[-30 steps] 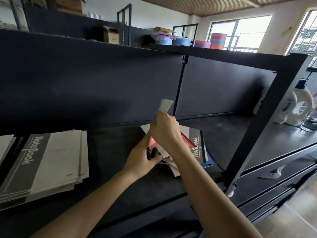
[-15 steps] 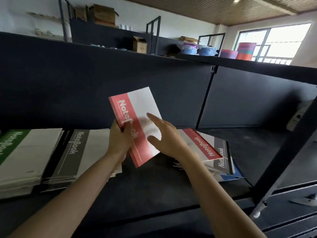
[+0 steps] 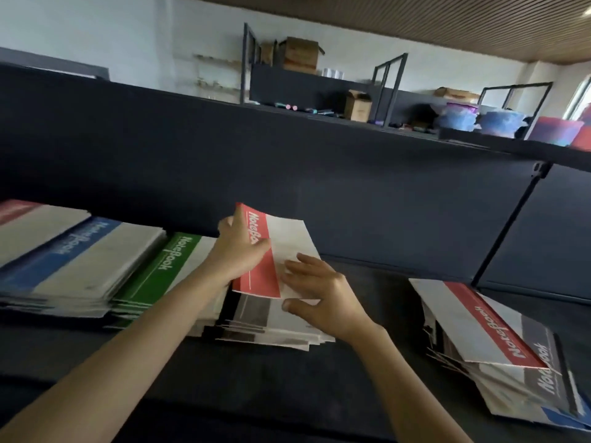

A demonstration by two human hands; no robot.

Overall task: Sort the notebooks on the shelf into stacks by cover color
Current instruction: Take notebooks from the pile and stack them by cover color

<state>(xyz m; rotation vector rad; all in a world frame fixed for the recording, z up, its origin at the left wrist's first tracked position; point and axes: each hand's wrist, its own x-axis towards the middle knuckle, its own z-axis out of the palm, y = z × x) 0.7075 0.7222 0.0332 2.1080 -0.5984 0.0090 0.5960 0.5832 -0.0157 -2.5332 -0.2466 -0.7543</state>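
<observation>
Two hands share one red-banded notebook (image 3: 289, 247). The left hand (image 3: 238, 255) pinches it along the spine side, thumb laid across the red band and the other fingers curled behind. The right hand (image 3: 323, 294) lies with fingers (image 3: 307, 260) spread and nearly straight on the white part of the cover. Its thumb sits just below the lower edge, though blur makes it hard to say whether it touches.

The notebook is tilted up, held just above the grey-banded stack (image 3: 256, 318) on the dark shelf (image 3: 377, 302). The step in hand appears to be carrying a red cover to its own colour.

The shelf holds, going left from the grey stack, a green-banded stack (image 3: 172, 266), a blue-banded stack (image 3: 73, 251) and a red-banded stack (image 3: 19, 211) cut by the frame edge. On the right, well apart, sits an unsorted pile (image 3: 486, 330) with red on top, then grey, and blue at the bottom.

The next move probably calls for passing the notebook leftward over green and blue, then laying it square on the red stack. Farther back, another rack carries cardboard boxes (image 3: 300, 54) and plastic tubs (image 3: 499, 123).
</observation>
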